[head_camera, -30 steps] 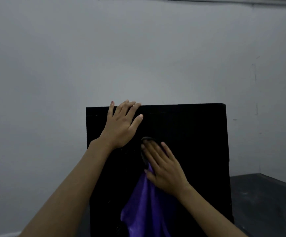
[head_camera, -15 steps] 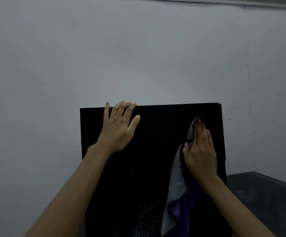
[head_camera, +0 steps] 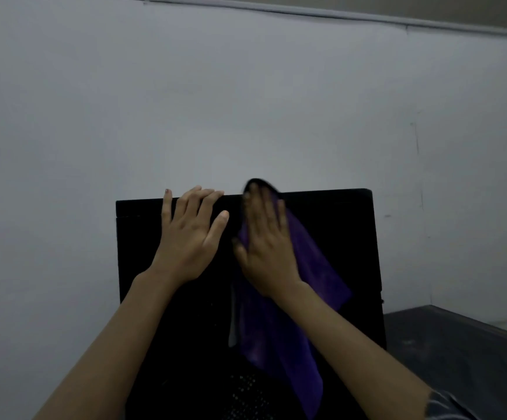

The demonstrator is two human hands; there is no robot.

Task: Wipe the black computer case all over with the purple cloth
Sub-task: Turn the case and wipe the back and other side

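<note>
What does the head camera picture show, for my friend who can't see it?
Seen from above, a person's right hand presses a purple cloth flat against a black computer case, fingertips at its top edge. The left hand lies flat on the case beside it, fingers at the top edge. Behind is a plain grey wall.

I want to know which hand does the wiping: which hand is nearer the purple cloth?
Right. The right hand presses flat on the purple cloth near the black computer case's top edge; the left hand rests beside it on bare case.
</note>
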